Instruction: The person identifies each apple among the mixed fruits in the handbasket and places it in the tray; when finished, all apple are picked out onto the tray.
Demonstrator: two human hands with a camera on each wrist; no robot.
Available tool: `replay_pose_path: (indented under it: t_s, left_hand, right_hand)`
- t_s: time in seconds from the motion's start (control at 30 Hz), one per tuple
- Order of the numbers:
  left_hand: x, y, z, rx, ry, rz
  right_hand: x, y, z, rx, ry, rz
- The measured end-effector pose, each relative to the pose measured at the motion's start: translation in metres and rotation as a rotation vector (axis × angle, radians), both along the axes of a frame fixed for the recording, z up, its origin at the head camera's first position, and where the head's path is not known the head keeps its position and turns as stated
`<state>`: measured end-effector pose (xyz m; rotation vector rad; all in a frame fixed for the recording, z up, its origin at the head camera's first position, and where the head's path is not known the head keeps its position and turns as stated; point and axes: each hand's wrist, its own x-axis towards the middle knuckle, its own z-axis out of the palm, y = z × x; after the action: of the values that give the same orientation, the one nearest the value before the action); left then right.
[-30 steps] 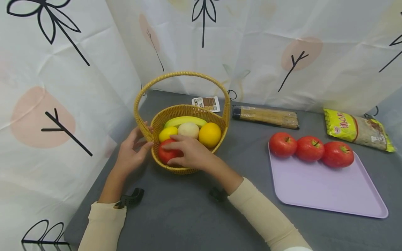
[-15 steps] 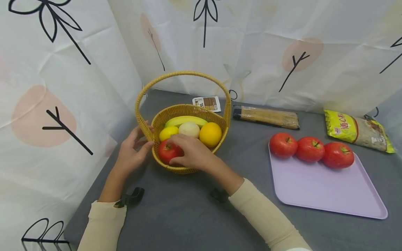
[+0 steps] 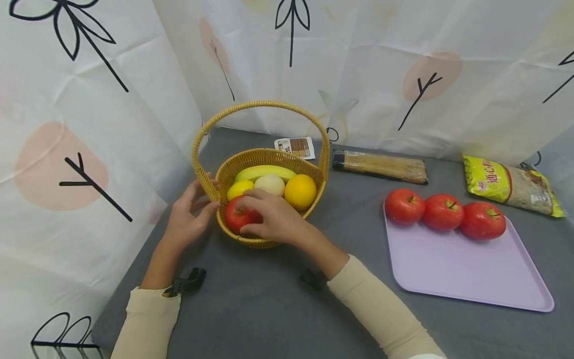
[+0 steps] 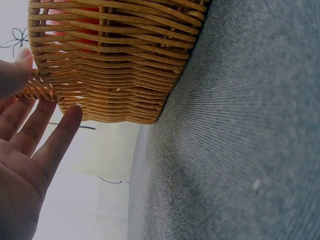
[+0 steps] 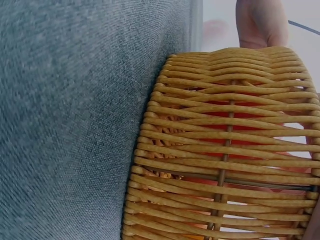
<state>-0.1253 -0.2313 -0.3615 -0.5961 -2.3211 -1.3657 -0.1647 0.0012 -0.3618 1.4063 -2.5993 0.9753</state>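
Observation:
A wicker basket (image 3: pixel 319 192) with a tall arched handle stands on the table. Inside it lie a red apple (image 3: pixel 236 215), a lemon (image 3: pixel 238 188), a banana (image 3: pixel 264 172), a pale round fruit (image 3: pixel 270 184) and an orange (image 3: pixel 300 192). My left hand (image 3: pixel 187 219) holds the basket at the left foot of its handle, thumb in front and fingers behind. My right hand (image 3: pixel 273 215) reaches over the near rim, its fingers and thumb bent about the apple's right side. In the right wrist view, the basket wall (image 5: pixel 225 130) hides most of that hand.
A lilac tray (image 3: pixel 466 269) on the right bears three red apples (image 3: pixel 442 213) along its far edge. Behind lie a small flat packet (image 3: pixel 295 148), a pack of dry noodles (image 3: pixel 380 167) and a yellow food bag (image 3: pixel 511 185). A patterned cloth (image 3: pixel 358 75) hangs behind the table.
My right fingers have drawn back from across the apple towards its right side, baring more of its top. The apple has shifted slightly. The left hand and basket stay put.

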Motion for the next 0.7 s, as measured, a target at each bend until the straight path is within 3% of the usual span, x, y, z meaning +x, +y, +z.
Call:
replay_pose_path:
  t_s: [0.27, 0.7]
  left_hand:
    - [-0.0011, -0.0011, -0.0029, 0.003, 0.007, -0.006]
    - [-0.0014, -0.0017, -0.0021, 0.008, 0.01, -0.009]
  right_hand:
    - [-0.0007, -0.0008, -0.0001, 0.053, -0.012, 0.031]
    - [-0.0009, -0.0001, 0.0011, 0.022, -0.006, 0.036]
